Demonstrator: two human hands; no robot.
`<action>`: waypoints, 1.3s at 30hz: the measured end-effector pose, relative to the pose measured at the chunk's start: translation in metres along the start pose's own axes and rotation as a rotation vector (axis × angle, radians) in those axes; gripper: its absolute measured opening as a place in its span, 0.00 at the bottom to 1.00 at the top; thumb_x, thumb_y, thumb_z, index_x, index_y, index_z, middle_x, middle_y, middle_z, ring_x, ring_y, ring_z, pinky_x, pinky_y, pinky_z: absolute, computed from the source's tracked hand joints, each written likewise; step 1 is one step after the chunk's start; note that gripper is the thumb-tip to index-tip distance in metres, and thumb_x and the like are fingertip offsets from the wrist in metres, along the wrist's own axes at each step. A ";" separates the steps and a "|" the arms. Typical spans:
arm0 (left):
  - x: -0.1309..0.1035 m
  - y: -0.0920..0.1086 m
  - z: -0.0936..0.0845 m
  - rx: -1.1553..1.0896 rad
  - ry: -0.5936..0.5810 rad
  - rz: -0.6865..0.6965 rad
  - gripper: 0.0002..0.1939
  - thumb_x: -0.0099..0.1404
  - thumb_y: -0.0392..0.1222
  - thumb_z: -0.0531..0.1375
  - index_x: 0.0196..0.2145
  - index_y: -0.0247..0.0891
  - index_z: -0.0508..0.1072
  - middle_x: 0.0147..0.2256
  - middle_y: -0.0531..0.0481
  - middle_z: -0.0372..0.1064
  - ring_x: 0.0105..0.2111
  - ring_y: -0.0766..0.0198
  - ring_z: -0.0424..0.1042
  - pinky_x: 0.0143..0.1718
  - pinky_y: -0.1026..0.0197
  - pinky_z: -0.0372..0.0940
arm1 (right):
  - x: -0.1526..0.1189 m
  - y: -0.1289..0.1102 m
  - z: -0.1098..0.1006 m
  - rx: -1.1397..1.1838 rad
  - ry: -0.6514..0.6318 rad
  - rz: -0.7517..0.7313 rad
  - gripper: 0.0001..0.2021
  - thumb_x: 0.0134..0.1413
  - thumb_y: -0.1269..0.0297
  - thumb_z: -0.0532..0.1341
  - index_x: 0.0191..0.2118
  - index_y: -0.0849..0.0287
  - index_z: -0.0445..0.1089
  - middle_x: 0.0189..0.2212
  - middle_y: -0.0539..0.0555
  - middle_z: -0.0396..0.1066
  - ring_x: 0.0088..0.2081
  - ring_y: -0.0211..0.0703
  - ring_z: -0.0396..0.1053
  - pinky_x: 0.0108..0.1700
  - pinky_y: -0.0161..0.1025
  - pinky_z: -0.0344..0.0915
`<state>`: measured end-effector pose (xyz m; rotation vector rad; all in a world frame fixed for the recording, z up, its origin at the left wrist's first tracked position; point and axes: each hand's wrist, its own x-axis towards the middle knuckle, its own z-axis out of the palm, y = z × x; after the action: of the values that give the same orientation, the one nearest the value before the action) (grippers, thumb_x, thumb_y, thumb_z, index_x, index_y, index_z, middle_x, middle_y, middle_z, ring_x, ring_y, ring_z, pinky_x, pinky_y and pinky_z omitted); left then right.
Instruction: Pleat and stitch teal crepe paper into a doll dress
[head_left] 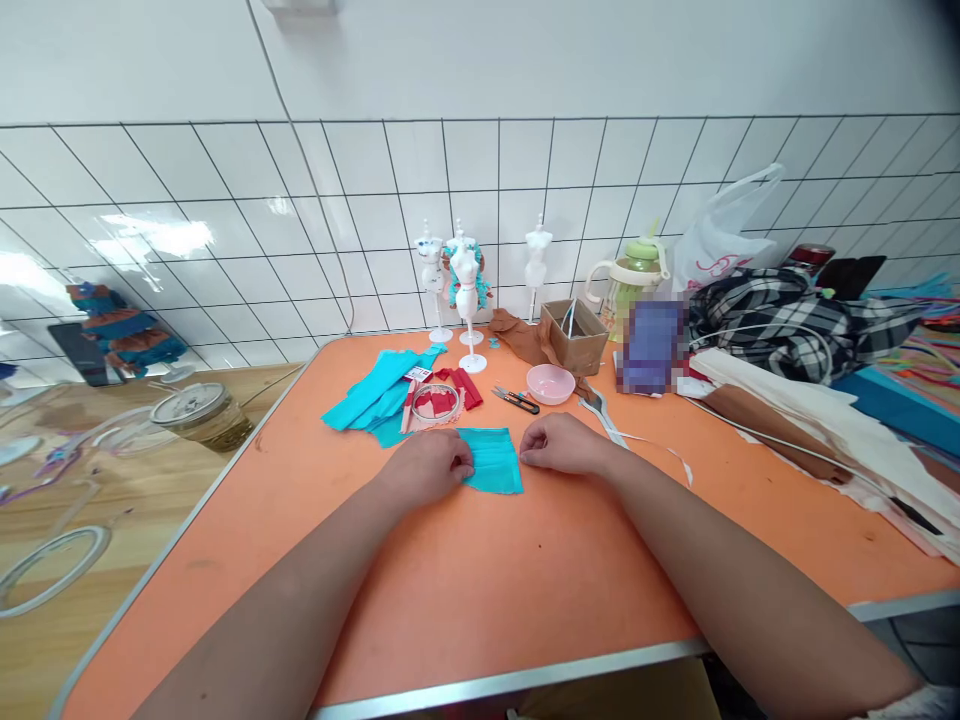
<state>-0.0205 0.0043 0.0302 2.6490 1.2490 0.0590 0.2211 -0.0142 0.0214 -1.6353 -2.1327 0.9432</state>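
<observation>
A small turquoise piece of cloth (491, 462) with crosswise folds lies flat on the orange table. My left hand (429, 466) is closed on its left edge, fingers curled under. At the opposite edge my right hand (561, 443) pinches the cloth's side between thumb and fingers. Just beyond lie thread snips (516, 401) and a pink bowl (551, 384). An embroidery hoop (436, 402) rests on red cloth (463, 388), beside a larger heap of turquoise fabric (379, 392).
Several white mini dress forms (466, 285) stand near the tiled wall. Right of them are a cardboard box (576, 340), a jug with a green lid (636, 272), scissors (602, 415) and piled fabrics (795, 310). On a wooden table at left sits a lidded jar (202, 415).
</observation>
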 end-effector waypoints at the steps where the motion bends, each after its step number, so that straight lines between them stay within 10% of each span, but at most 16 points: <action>1: 0.000 0.000 0.000 -0.007 0.002 0.002 0.09 0.60 0.46 0.56 0.30 0.44 0.75 0.34 0.51 0.71 0.34 0.61 0.69 0.28 0.63 0.56 | -0.002 0.001 0.000 0.057 -0.004 -0.001 0.09 0.45 0.60 0.62 0.33 0.57 0.75 0.28 0.49 0.75 0.29 0.38 0.69 0.28 0.31 0.60; 39: -0.002 0.005 0.002 -0.044 0.005 0.006 0.12 0.61 0.46 0.53 0.30 0.40 0.75 0.34 0.47 0.72 0.34 0.60 0.70 0.32 0.62 0.61 | -0.005 -0.005 0.007 -0.135 -0.056 0.119 0.09 0.42 0.56 0.62 0.27 0.55 0.75 0.25 0.48 0.73 0.29 0.38 0.68 0.27 0.31 0.56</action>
<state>-0.0174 -0.0003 0.0291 2.6176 1.2266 0.0930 0.2149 -0.0216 0.0203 -1.8399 -2.2002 0.9065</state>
